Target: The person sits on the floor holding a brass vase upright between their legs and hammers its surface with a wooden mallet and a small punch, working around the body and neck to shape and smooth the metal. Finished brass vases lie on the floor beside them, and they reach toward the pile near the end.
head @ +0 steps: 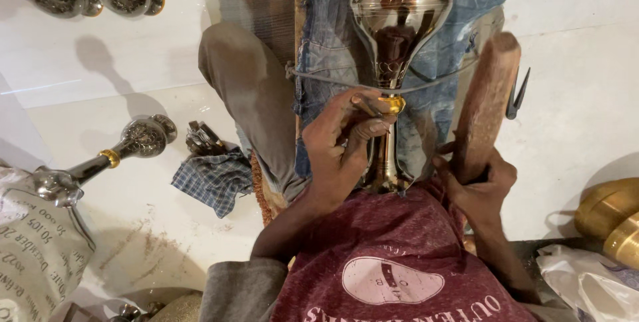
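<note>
While I sit on the white floor, the polished metal vase lies along my lap, over the worn jeans. Its long axis runs straight away from my body: the flared foot is close to my red shirt, and the wide bulb points away from me, to the top of the view. My left hand has its grip closed around the narrow neck, just under the small golden ring, and between the fingertips I hold a thin pointed tool against this ring; I cannot tell exactly what tool it is. My right hand has its grip closed fully on a wooden mallet, which stands almost upright, just beside the vase on the right. A thin cord crosses the neck. On the floor at my left lie a checked cloth and one similar metal piece; two more are in the far corner.
</note>
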`<action>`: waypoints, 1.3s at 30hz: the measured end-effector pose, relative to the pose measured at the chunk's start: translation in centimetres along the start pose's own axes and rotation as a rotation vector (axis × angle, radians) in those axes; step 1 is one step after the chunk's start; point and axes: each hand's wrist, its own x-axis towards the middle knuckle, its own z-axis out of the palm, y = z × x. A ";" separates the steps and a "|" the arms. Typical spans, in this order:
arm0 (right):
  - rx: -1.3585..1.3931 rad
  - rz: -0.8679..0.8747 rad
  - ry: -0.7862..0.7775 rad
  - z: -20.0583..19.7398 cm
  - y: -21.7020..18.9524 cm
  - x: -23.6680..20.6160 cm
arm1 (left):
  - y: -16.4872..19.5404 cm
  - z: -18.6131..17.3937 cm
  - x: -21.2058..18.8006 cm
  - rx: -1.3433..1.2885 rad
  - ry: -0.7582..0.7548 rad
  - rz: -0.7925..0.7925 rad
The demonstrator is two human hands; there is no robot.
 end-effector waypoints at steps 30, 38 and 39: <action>-0.279 -0.464 -0.666 -12.2 -9.6 15.1 | -0.2 2.7 -1.4 0.713 -0.113 0.185; -0.305 -0.506 -0.674 -12.3 -9.1 15.0 | -0.6 2.3 -1.2 0.763 -0.203 0.218; -0.284 -0.507 -0.653 -12.4 -8.8 14.6 | -0.6 2.2 -1.1 0.747 -0.219 0.206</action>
